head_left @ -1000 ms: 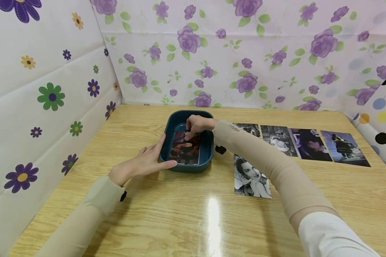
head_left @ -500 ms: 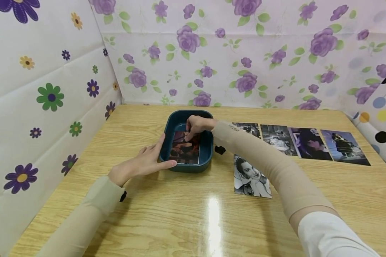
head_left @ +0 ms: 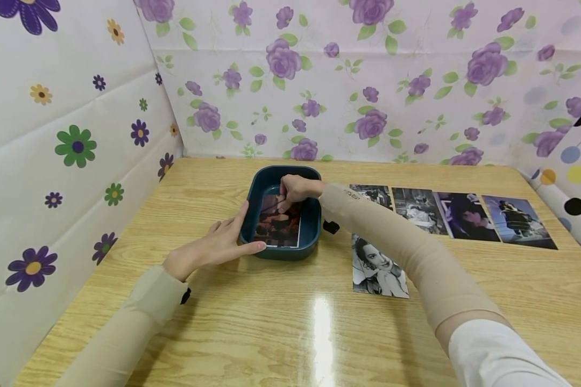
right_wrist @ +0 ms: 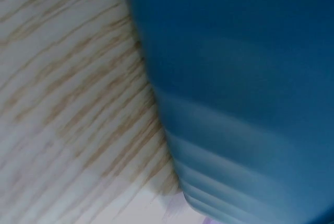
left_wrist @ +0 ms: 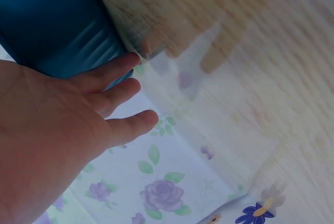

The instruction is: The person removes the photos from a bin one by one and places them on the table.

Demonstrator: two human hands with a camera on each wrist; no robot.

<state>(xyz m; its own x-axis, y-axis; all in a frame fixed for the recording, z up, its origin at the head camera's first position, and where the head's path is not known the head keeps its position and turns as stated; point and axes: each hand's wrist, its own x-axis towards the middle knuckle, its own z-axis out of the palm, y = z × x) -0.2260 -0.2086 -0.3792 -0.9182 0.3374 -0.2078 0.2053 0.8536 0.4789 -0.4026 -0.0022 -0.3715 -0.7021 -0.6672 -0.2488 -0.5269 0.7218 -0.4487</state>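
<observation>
A dark teal bin (head_left: 311, 228) stands on the wooden table, with a dark reddish photo (head_left: 277, 228) lying inside it. My right hand (head_left: 294, 191) reaches into the bin from the right, fingers curled, and pinches the photo near its upper part; the fingertips are partly hidden. Along the bin's left side my left hand (head_left: 218, 242) rests with straight, spread fingers, the thumb by the near rim. In the left wrist view those fingers touch the ribbed bin wall (left_wrist: 88, 46). The right wrist view shows only the bin's outer wall (right_wrist: 224, 104) and table, no hand.
To the right, a row of photos holds a black-and-white one (head_left: 418, 210), a purple one (head_left: 467, 216) and a blue one (head_left: 518, 221); another is partly under the right arm. Nearer lies a portrait photo (head_left: 378, 266). Flowered sheets (head_left: 222, 97) line the back and left.
The photo's upper edge in the bin has risen slightly by my right fingers. Both hands and the bin stay almost where they were.
</observation>
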